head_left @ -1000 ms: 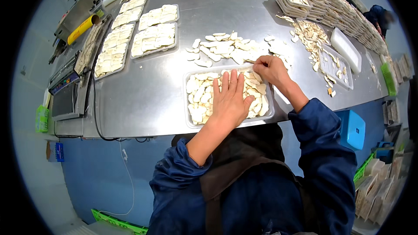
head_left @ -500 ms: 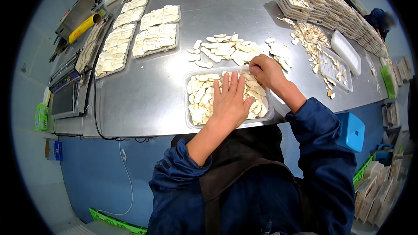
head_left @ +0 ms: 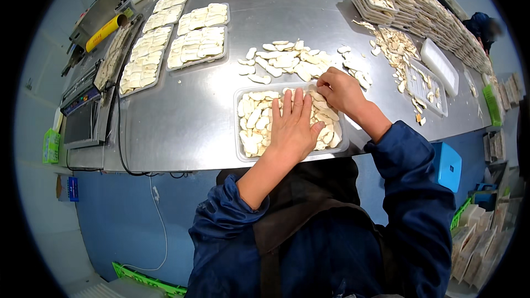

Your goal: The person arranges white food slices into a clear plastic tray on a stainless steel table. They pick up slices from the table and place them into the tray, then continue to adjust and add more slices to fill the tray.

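While left hand (head_left: 292,127) lies flat, fingers spread, on slices in clear tray (head_left: 240,149) at near tabletop (head_left: 182,110) edge, right hand (head_left: 339,89) fingers pinch slice at tray's far right corner. Risk: pressing cracks slices; tray slides off edge.

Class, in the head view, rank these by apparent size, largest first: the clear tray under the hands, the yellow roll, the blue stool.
1. Clear tray
2. Blue stool
3. Yellow roll, though it lies farther away, so it is unsure against the stool.

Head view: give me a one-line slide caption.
Left hand flat on pale slices in a clear tray, right hand at its far edge, steel table.
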The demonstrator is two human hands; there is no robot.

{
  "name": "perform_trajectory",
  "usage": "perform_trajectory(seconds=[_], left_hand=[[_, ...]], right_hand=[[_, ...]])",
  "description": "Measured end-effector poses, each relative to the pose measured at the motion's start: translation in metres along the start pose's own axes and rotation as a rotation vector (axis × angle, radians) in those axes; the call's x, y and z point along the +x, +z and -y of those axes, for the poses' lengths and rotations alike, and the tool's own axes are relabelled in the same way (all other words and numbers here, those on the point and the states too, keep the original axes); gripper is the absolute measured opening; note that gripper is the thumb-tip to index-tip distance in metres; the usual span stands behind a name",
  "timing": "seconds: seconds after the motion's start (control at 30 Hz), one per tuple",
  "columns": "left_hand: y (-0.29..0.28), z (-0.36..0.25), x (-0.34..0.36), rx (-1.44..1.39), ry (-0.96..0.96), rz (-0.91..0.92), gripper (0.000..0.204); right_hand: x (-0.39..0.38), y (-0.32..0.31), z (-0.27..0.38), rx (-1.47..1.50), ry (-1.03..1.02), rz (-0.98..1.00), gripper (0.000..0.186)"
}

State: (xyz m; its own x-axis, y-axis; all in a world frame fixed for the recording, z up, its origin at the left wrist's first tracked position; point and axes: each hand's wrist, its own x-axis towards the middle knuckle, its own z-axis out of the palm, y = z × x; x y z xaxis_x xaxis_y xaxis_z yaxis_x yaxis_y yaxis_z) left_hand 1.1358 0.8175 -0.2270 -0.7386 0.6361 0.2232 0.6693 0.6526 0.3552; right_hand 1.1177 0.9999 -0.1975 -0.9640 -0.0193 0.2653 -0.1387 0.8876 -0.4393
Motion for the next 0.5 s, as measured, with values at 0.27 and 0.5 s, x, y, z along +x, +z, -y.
perform_trajectory(seconds=[0.27, 0.5], left_hand=[[0.000, -0.001, 0.000, 0.023, 0.014, -0.035, 0.066], [-0.001, -0.001, 0.000, -0.011, 0.021, -0.037, 0.063]], right_hand=[[0.013, 0.002, -0.002, -0.160, -0.132, -0.002, 0.010], [0.016, -0.004, 0.006, -0.073, -0.066, 0.139, 0.007]])
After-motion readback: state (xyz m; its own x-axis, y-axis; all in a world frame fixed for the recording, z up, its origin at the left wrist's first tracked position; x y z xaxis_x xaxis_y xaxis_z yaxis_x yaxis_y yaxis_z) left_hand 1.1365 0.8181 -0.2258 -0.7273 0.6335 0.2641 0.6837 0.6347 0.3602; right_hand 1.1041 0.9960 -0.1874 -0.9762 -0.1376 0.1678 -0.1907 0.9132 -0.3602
